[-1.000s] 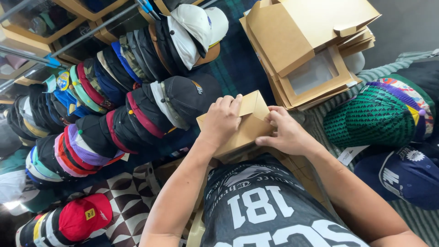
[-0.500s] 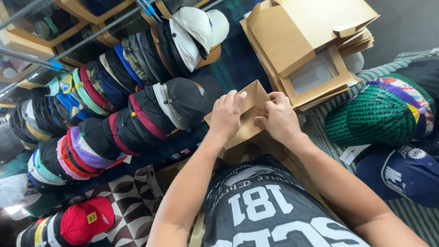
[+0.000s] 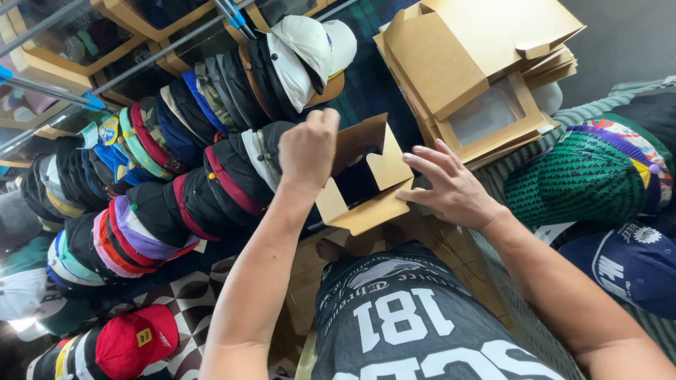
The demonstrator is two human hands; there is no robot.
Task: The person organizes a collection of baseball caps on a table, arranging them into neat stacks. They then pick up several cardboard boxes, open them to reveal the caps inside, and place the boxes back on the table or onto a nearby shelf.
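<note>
A brown cardboard box point(image 3: 370, 186), partly unfolded, hangs over my lap. My left hand point(image 3: 308, 148) grips its upper left flap and holds it up. My right hand point(image 3: 451, 184) has its fingers spread and touches the box's right edge. The inside of the box looks dark and hollow. Below it lies my lap in a dark jersey point(image 3: 415, 331) with large white print.
Rows of stacked caps point(image 3: 176, 176) fill the left side, with a red cap point(image 3: 135, 341) at the bottom left. A pile of flat cardboard boxes with clear windows point(image 3: 479, 77) lies at the top right. A green patterned cap point(image 3: 584, 179) and a navy cap point(image 3: 630, 264) sit on the right.
The flat box has opened up into a hollow shape. My left hand has lifted its flap upward, and my right hand has let go its grip and spread open at the edge.
</note>
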